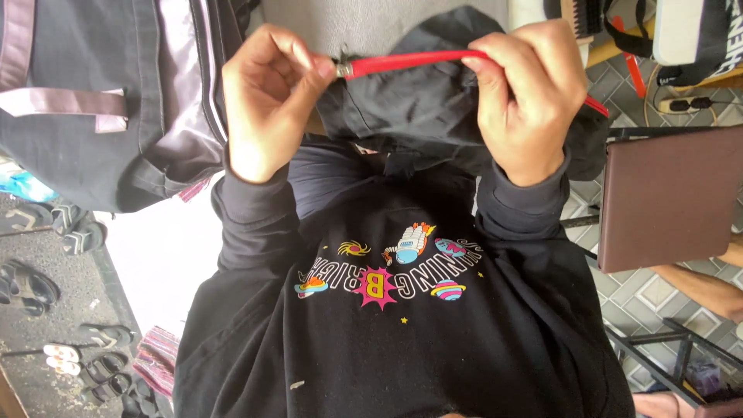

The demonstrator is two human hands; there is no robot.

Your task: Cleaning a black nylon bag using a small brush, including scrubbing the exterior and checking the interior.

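Two hands are holding a red drawstring across the hood of a black hoodie.

The left hand (267, 101) is pinching the red drawstring (410, 62) by its metal tip; the right hand (526, 93) is gripping it where it enters the hood (402, 108). Most of the cord seems threaded already, with the tip end left out. A dark bag (101, 101) is hanging at left, contents hidden.

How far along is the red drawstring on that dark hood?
Done: a length of the red drawstring, with its metal tip, is out in the open above the dark hood. In hand: the left hand pinches the tip end and the right hand grips the cord further along, holding it taut. Left: the rest of the cord runs behind the right hand; its far end is barely visible.
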